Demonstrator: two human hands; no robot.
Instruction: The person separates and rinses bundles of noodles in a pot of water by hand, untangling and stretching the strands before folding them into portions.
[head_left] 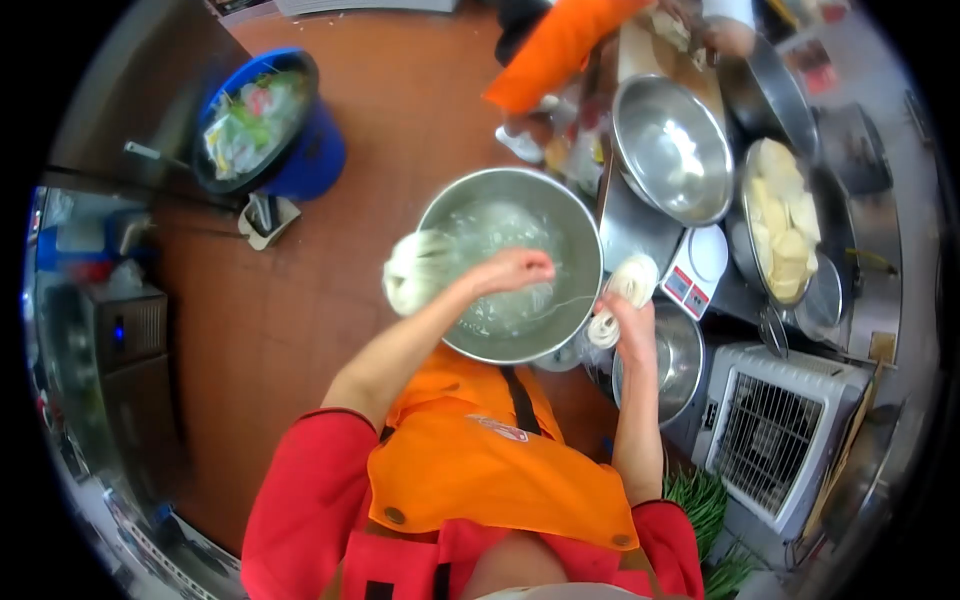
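A large metal bowl [592, 225] of cloudy liquid stands in front of my body. My left hand [518, 268] is over it, fingers curled together; what they hold, if anything, is too small to tell. My right hand [632, 322], beside the bowl's right rim, grips a coiled bundle of white strands [634, 280], parts of which stick out above and below the fingers. A thin pale strand runs from near this hand over the bowl. A blurred white stranded bundle [412, 272] is at the bowl's left rim.
On the right are an empty metal bowl [672, 150], a scale [690, 275], a bowl of pale yellow pieces [782, 222] and a grilled appliance [775, 440]. A blue bin [318, 155] stands back left. A person in orange [560, 50] works at the top.
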